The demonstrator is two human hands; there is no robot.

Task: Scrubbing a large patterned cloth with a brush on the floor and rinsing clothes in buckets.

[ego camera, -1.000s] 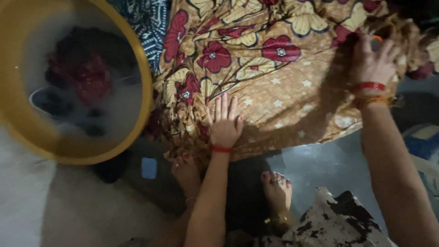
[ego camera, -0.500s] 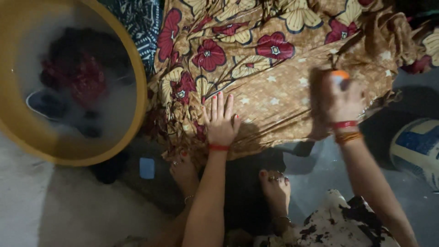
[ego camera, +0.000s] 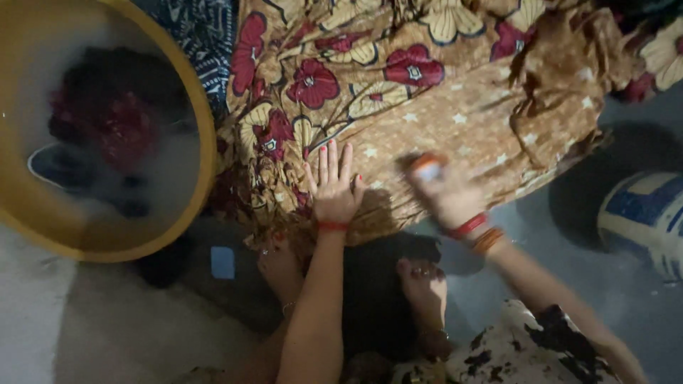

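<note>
Nearest, two bare feet rest on the wet grey floor. Just beyond them the left hand lies flat, fingers spread, pressing the near edge of the brown flowered cloth. Beside it the right hand is blurred, curled around a small orange-and-white object against the cloth. Farther left sits a yellow basin of cloudy water with dark clothes.
</note>
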